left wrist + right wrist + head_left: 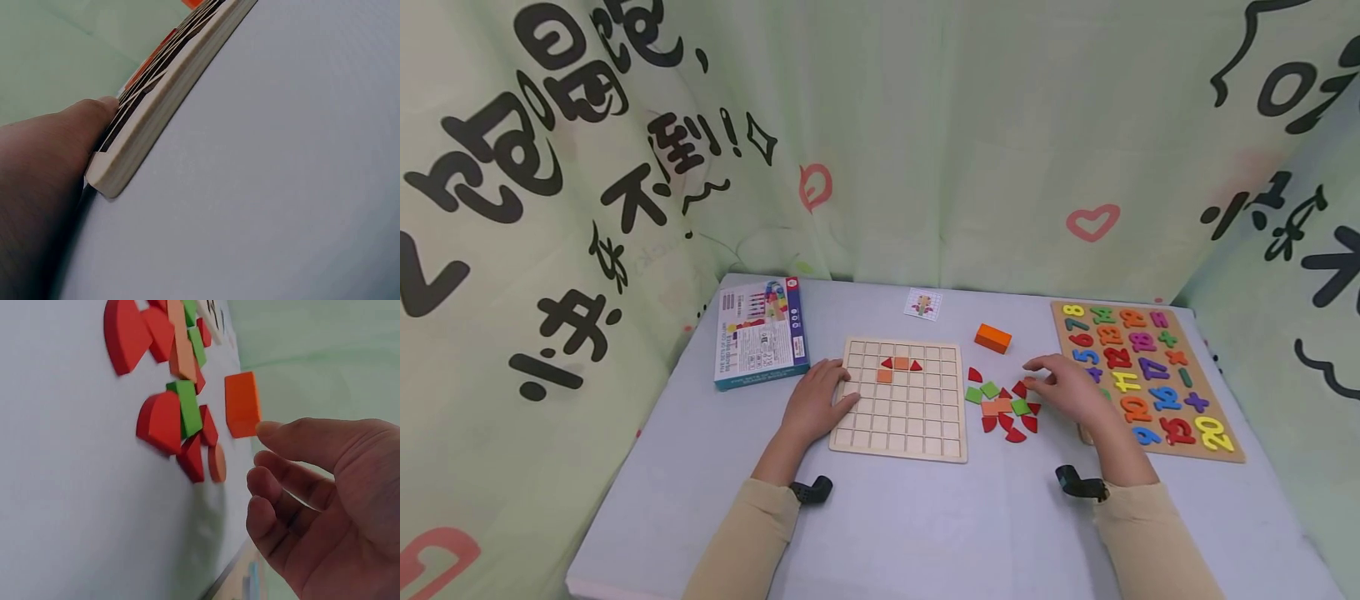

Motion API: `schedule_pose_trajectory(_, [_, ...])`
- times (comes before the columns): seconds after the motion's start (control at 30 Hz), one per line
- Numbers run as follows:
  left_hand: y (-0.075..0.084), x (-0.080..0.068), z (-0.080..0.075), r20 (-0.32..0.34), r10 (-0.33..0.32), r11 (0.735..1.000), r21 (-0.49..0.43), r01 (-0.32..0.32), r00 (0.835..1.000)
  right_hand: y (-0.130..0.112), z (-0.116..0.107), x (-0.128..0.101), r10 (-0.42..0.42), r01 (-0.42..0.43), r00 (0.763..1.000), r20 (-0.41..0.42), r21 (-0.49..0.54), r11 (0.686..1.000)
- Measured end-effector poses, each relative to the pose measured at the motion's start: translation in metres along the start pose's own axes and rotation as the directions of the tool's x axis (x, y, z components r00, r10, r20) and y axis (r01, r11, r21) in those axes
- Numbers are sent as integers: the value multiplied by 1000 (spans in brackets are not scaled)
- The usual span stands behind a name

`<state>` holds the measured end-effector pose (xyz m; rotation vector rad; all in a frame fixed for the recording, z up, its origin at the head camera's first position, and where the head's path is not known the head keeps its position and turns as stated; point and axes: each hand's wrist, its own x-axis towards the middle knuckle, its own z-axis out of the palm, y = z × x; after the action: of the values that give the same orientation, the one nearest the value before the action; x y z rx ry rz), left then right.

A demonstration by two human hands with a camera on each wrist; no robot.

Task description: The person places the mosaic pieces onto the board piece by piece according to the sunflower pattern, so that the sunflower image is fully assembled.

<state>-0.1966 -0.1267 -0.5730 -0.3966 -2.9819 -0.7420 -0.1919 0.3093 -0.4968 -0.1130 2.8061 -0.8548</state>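
Observation:
A wooden grid board (898, 425) lies on the table with two orange squares (901, 363) and two small red pieces (917, 366) in its upper cells. My left hand (811, 402) rests at the board's left edge, its thumb over the grid. Right of the board is a loose group of red quarter-round pieces (1016, 435), green squares (1019, 407) and orange pieces (997, 407). Over the right side of this group hovers my right hand (1070, 387), fingers loosely bent. In the right wrist view nothing shows between its thumb and fingers, and an orange round piece (217, 464) lies near them.
A box (762, 333) printed with pictures lies at the back left. Behind the board are a small pattern card (922, 304) and an orange block (993, 338). On the right lies a number puzzle board (1213, 450), partly behind my right forearm. Curtains surround the table.

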Motion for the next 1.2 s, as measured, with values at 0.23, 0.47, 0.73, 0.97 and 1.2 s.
schedule_pose_trajectory(0.23, [1,0,-1,10,-9,1000,0,9,1000,16,6,4,54,-54,998,40,1,999])
schedule_pose_trajectory(0.47, [2,1,0,11,-2,1000,7,1,1000,28,12,8,94,-96,994,55,42,994])
schedule_pose_trajectory(0.73, [2,1,0,7,-8,1000,9,8,1000,33,15,10,96,-98,995,32,54,994])
schedule_pose_trajectory(0.97, [1,1,1,7,-8,1000,13,8,1000,35,18,13,106,-107,994,15,45,993])
schedule_pose_trajectory(1.2, [0,1,1,9,-9,1000,10,9,1000,35,21,15,66,-67,997,-27,-7,998])
